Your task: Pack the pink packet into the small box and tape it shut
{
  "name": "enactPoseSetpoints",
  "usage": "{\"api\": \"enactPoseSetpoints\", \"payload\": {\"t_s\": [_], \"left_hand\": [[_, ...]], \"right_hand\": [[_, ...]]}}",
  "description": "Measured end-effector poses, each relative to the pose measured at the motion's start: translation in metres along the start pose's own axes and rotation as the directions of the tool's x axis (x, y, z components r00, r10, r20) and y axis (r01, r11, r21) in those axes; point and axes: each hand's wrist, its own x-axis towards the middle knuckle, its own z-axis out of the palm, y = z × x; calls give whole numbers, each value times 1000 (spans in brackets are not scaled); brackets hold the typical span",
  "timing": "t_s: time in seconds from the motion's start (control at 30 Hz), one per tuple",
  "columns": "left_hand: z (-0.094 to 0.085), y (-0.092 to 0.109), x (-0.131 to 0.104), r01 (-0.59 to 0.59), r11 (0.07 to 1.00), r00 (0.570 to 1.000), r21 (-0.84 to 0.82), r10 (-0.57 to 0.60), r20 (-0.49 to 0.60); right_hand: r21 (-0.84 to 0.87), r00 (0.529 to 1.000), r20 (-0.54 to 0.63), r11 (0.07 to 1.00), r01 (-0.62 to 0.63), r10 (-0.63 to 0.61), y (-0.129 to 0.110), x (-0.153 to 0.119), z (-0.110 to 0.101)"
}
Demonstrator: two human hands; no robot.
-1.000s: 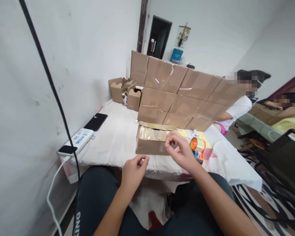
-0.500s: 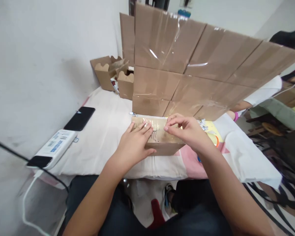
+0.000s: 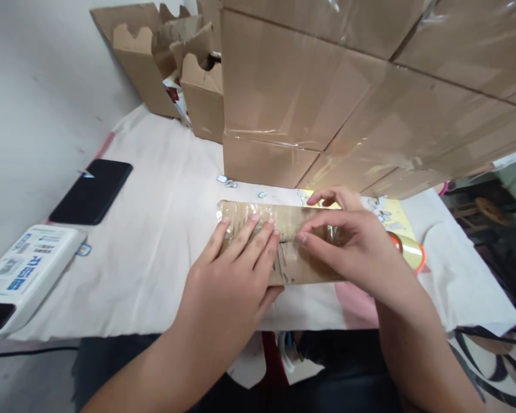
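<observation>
A small cardboard piece with clear tape on it (image 3: 292,264) lies on the cloth-covered table, close to the front edge. Flat on its left part rests my left hand (image 3: 236,264), fingers spread over the shiny tape. Over the right part is my right hand (image 3: 352,241), its thumb and index fingertip pinched together near a dark slit; whatever is between them is too small to name. Behind both hands stands a large wall of taped cardboard boxes (image 3: 284,86).
A black phone (image 3: 92,192) and a white power bank (image 3: 30,275) lie at the left. Open cardboard holders (image 3: 202,97) stand behind. Right of my right hand is a tape roll (image 3: 413,252). Small stickers (image 3: 227,182) lie by the boxes.
The view has moved closer and tilted down. My left hand still lies on the cardboard, while my right hand stays pinched over it, with its other fingers more spread.
</observation>
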Motion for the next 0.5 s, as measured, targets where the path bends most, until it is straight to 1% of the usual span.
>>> {"api": "enactPoseSetpoints", "payload": {"t_s": [0.07,0.1,0.2,0.3,0.37,0.43,0.5], "left_hand": [[0,0,-1,19,999,1000,-25,-19,11],[-1,0,-2,34,999,999,-38,-33,11],[-1,1,-2,59,997,998,-42,-59,1],[-1,1,-2,25,999,1000,36,-25,-6],[-1,2,-2,-24,994,1000,110,25,-9],[-2,4,-1,-53,983,998,175,55,-7],[-4,6,-1,-54,974,998,218,57,-10]], "right_hand": [[-82,999,-36,996,22,-25,4,1,4],[-86,999,-33,996,25,-27,5,1,4],[-16,1000,-16,1000,13,-13,5,1,-1],[55,1000,-19,998,3,-2,-1,-1,-10],[74,1000,11,997,-4,3,-6,-4,-14],[27,998,62,999,-24,22,-8,-6,-14],[-89,995,82,995,-44,51,-8,-7,-10]]}}
